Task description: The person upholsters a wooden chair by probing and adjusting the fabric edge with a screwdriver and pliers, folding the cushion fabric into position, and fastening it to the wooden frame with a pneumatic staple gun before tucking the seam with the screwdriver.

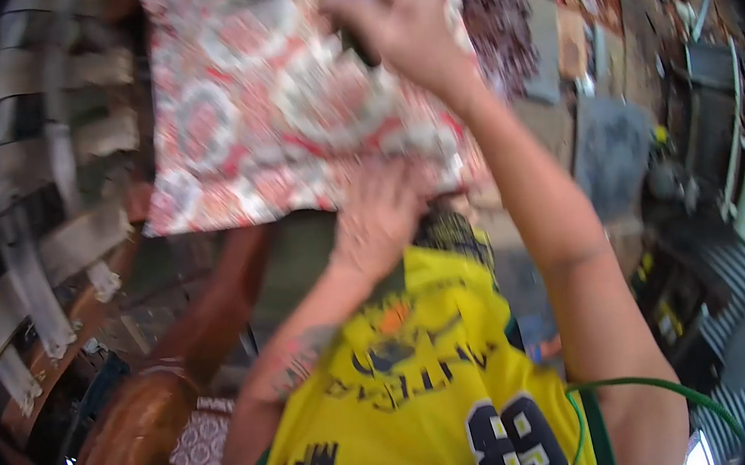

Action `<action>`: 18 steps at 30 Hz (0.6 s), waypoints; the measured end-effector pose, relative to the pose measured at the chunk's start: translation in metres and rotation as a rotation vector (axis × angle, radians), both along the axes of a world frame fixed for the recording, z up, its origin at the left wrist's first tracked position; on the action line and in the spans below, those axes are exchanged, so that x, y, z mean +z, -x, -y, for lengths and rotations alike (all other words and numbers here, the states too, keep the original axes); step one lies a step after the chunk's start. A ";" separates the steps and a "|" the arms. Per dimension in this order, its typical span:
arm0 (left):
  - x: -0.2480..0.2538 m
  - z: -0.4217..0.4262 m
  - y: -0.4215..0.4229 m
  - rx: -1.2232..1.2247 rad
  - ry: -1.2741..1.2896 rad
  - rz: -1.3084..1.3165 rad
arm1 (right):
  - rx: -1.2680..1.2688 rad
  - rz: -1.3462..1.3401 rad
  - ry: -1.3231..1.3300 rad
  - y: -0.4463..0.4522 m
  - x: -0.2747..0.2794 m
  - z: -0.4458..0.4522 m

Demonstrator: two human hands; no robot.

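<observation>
Filling the upper middle of the head view, a red-and-white patterned cloth [254, 117] is lying spread out smooth, its large pale medallions standing out against pinkish red, and motion blur is softening the print. Its near edge is running almost straight across the frame, ending at a corner left of centre, beside pale woven straps [36, 280] that are crossing one another along the left side. The left hand [378, 202] is resting palm down on that near edge at the centre, its fingers extended and pressing on the fabric rather than wrapping around anything, while its tattooed forearm is slanting up from the lower left. The right arm is rising from the lower right, bending a little at the elbow and leaning inward toward the top centre. There, above the cloth, the right hand [410, 33] is clasping a dark tool [360, 48], its fingers closing around it; blur is hiding what kind it is. A yellow jersey [391, 396] is filling the bottom middle, with a green cord [652, 386] curving away toward the lower right.
</observation>
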State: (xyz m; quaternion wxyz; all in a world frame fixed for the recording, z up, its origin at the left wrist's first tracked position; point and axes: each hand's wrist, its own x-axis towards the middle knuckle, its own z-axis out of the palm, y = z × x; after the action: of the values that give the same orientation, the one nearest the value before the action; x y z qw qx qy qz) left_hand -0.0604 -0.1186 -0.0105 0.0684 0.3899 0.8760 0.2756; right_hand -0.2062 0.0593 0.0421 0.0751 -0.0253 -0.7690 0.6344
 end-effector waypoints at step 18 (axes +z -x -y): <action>0.012 -0.017 -0.006 -0.010 0.173 -0.036 | 0.350 -0.202 -0.667 0.020 -0.040 -0.015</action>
State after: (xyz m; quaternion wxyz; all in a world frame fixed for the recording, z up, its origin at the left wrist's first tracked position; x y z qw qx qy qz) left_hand -0.0544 -0.1018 0.0013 0.0877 0.3918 0.8957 0.1914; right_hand -0.2260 0.0744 0.0019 0.0452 0.1944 -0.9145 0.3519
